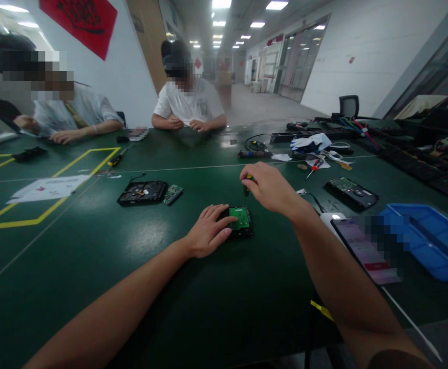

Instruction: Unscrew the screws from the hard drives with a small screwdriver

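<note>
Hard drive [240, 221] with green circuit board up, flat on green table [224, 307], near centre. Left hand [208, 230] spread flat, fingers pressing drive's left edge. Right hand [268, 187] just above drive's far side, closed around small screwdriver [247, 185] (yellow handle barely showing), tip pointing down at board. Left of drive, well apart: second opened drive [142, 192] with loose green board [173, 194] touching its right end. Right of drive: phone [365, 251] near, blue tray [431, 241] beyond it, another drive [351, 192] farther back. Beyond drive, across table: two seated people [188, 100], hands resting on tabletop. Far left of drive: white papers [49, 187] inside yellow tape lines.
</note>
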Action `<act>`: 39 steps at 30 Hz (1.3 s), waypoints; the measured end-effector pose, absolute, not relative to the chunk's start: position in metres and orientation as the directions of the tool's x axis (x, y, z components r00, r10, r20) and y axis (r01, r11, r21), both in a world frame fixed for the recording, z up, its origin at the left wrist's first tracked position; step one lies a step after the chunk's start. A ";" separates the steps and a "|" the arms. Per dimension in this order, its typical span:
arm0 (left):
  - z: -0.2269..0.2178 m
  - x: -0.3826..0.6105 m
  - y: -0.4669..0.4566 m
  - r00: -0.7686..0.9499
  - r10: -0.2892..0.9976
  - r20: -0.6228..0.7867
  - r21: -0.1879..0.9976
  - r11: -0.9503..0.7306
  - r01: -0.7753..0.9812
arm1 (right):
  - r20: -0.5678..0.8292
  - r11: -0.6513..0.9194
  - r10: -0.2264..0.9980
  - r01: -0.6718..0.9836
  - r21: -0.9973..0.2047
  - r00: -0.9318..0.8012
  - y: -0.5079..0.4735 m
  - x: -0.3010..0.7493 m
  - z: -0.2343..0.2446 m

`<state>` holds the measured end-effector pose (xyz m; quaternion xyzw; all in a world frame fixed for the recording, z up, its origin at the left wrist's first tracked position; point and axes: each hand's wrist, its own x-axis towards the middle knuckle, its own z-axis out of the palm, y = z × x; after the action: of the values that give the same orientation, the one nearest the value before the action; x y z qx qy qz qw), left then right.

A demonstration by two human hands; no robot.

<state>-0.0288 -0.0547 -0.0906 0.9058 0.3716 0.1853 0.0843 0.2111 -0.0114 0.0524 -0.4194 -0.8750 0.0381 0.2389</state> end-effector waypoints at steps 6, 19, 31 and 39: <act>-0.090 -0.031 -0.055 0.650 0.707 0.278 0.326 -0.706 0.629 | 0.383 0.642 0.755 0.719 -0.266 -0.532 -0.008 0.216 0.049; -0.096 -0.030 -0.052 0.623 0.737 0.262 0.332 -0.675 0.659 | 0.385 0.617 0.773 0.738 -0.272 -0.505 -0.013 0.209 0.055; -0.099 -0.031 -0.051 0.651 0.711 0.265 0.278 -0.703 0.655 | 0.399 0.567 0.801 0.780 -0.264 -0.447 -0.009 0.211 0.051; -0.097 -0.029 -0.052 0.648 0.718 0.255 0.273 -0.696 0.664 | 0.396 0.585 0.787 0.778 -0.230 -0.474 -0.008 0.212 0.051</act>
<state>-0.0294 -0.0516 -0.0969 0.9043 0.3819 0.1740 0.0777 0.2119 -0.0084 0.0505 -0.4557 -0.8583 0.0091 0.2357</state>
